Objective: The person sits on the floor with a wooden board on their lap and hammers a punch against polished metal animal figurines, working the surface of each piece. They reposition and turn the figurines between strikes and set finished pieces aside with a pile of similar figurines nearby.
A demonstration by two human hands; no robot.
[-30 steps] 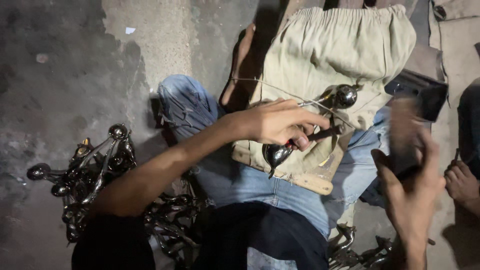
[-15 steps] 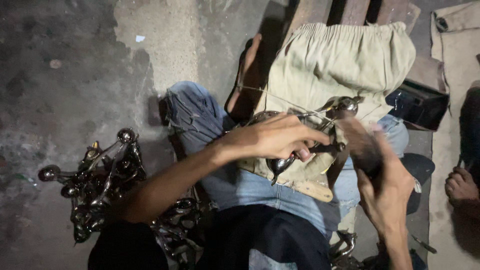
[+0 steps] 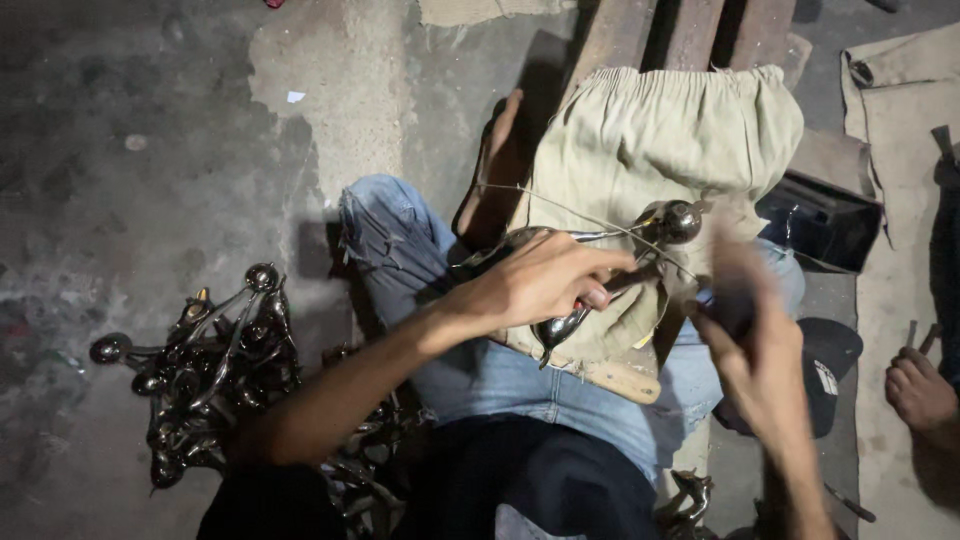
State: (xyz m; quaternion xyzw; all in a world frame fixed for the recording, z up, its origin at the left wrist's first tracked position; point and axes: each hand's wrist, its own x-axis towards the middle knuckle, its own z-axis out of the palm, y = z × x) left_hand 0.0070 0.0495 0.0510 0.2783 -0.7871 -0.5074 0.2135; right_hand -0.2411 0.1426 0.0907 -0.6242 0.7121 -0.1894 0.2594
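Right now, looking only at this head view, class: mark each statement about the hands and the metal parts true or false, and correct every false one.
1. The left hand grips a shiny metal part over a khaki cloth pad. True.
2. The right hand lies flat and sharp on the floor. False: it is raised beside the metal part and blurred.
3. A pile of metal parts sits on the concrete floor on the left of the picture. True.
4. The person wears black trousers. False: blue jeans cover the bent leg.
5. Another person's hand shows at the right edge. True.
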